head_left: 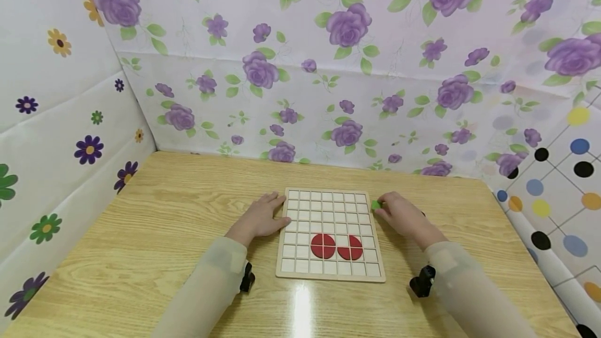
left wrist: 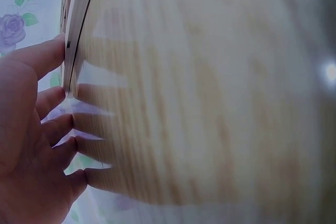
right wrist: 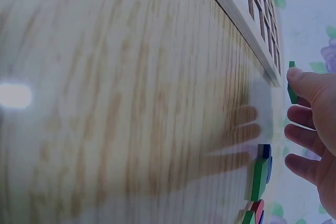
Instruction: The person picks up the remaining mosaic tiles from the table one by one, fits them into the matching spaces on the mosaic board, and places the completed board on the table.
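Observation:
A wooden grid board (head_left: pixel 331 277) lies flat on the table between the hands. Red quarter-circle pieces fill some of its squares: several form a whole disc (head_left: pixel 317 240), and beside it three make a disc (head_left: pixel 356 253) with its upper-left quarter bare. My left hand (head_left: pixel 260 218) rests at the board's left edge, thumb and index fingertip touching the frame, the other fingertips on the table. Just off the board's upper right edge, my right hand (head_left: pixel 404 215) pinches a small green piece (right wrist: pixel 292 83) between thumb and fingers, above the table.
In the right wrist view, green (right wrist: pixel 259 179), blue (right wrist: pixel 266 150) and red (right wrist: pixel 257 206) pieces lie on the table below the right hand. Flowered cloth (head_left: pixel 310 93) hangs behind the wooden table (head_left: pixel 188 197). Black cameras (head_left: pixel 423 281) sit on both wrists.

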Demonstrator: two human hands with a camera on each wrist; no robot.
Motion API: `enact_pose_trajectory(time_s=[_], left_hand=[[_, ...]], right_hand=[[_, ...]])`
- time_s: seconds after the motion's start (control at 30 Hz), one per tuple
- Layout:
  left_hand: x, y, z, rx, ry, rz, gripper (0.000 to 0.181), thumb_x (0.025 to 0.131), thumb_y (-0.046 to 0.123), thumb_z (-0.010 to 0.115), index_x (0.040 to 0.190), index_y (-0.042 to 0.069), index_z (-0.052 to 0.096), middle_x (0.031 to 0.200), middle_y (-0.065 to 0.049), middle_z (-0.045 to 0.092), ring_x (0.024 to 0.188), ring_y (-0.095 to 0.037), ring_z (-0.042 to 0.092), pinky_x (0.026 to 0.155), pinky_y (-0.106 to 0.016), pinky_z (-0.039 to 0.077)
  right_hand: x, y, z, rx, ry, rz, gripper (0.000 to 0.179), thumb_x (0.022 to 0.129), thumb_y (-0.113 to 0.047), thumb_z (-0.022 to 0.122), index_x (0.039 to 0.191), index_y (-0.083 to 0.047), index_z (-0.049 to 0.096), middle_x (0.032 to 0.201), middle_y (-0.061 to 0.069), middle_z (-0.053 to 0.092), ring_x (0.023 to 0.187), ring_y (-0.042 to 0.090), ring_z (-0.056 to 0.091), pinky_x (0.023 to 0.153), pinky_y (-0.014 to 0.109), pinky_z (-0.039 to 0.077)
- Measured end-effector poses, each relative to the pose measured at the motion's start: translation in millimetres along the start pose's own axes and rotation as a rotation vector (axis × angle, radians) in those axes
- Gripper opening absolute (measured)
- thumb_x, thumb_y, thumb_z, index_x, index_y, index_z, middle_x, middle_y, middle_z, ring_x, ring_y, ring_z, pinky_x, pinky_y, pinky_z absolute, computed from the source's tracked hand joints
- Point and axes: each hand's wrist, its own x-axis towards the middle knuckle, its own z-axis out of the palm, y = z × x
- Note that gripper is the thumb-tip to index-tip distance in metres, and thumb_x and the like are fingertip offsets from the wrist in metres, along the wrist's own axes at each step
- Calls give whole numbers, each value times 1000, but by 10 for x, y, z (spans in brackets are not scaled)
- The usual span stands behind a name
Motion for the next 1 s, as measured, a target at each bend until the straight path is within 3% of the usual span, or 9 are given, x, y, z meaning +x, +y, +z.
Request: enact_pose_trajectory(time_s=[1.0], left_hand=[[2,0,1,-6,5,-5,68,93,45,54,149,15,31,157,-12,21,146,-34,14,117,-53,13]], right_hand=[[86,-196,58,-7,-14,-35,34,96,-26,56,119,-1,56,121,19,57,112,33,58,92,47,49]])
